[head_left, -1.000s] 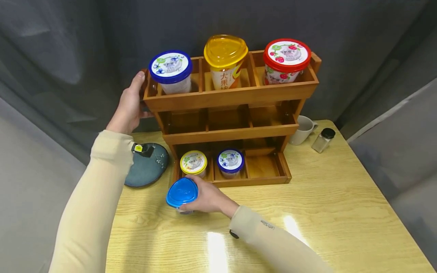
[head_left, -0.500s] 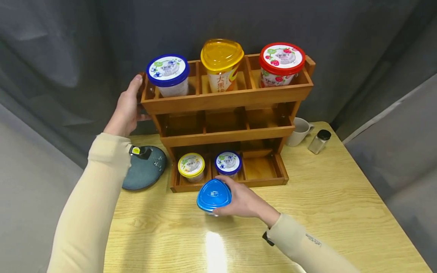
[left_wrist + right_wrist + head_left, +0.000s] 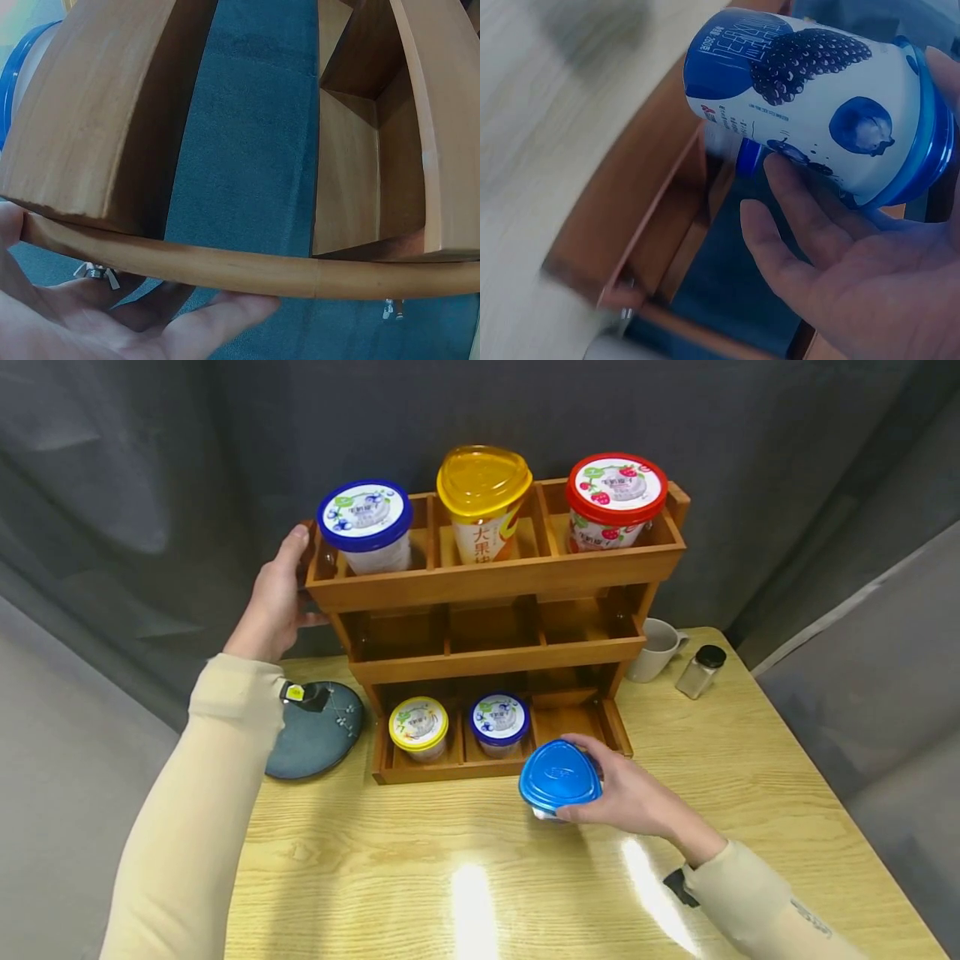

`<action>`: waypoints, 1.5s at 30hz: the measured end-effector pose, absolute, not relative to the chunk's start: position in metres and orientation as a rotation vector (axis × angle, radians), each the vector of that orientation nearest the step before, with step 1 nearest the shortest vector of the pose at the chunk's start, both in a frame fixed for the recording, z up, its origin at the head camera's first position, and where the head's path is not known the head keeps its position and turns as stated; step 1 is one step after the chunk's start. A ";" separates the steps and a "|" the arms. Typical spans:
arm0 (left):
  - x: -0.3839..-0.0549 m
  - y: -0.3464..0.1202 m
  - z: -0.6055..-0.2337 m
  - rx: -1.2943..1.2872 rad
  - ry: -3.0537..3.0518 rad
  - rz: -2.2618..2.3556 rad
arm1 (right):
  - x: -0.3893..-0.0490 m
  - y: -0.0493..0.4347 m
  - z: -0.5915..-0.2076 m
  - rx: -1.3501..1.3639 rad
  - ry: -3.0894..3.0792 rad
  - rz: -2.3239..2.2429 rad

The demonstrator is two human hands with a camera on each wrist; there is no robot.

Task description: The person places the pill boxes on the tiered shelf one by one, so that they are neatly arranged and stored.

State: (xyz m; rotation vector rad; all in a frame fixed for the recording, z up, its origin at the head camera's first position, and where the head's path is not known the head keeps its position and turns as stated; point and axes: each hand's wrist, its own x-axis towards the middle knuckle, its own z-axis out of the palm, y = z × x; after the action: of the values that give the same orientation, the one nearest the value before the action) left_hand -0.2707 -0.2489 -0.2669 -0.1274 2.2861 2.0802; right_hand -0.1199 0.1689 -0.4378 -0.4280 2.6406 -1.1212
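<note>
My right hand (image 3: 633,795) grips a yogurt cup (image 3: 559,777) by its rounded triangular blue lid, just in front of the rack's lower right compartment. Blackberries and blueberries are printed on its side, as the right wrist view shows. My left hand (image 3: 272,597) holds the left side of the three-tier wooden rack (image 3: 495,581), around the side rail (image 3: 292,276). In the lower tier sit a yellow-lidded cup (image 3: 418,727) at left and a blue-lidded cup (image 3: 499,722) in the middle. The top tier carries a blue-lidded cup (image 3: 366,520), a tall orange-lidded cup (image 3: 483,497) and a red-lidded cup (image 3: 617,497).
Left of the rack lies a dark teal plate (image 3: 311,743), partly behind my left sleeve. A white mug (image 3: 654,647) and a small black-capped jar (image 3: 701,672) stand to its right. Dark curtain (image 3: 225,427) hangs behind the wooden table (image 3: 390,877).
My right hand has carried the blue-lidded yogurt cup rightward along the rack's front, from before the lower left compartment to the lower right one. My left hand keeps its hold on the rack.
</note>
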 end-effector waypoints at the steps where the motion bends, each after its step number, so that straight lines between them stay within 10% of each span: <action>1: -0.271 -0.249 -0.267 -0.129 2.288 2.083 | -0.121 0.176 -0.436 -0.423 2.646 -1.123; 45: -0.270 -0.248 -0.267 -0.144 2.296 2.093 | -0.237 0.242 -0.449 -0.455 2.490 -1.151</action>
State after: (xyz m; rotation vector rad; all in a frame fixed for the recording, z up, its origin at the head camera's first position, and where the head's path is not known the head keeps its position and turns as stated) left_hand -0.2702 -0.2476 -0.2674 -0.1443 2.2963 2.0934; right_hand -0.2370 0.2420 -0.4493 -0.4554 2.4903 -1.1513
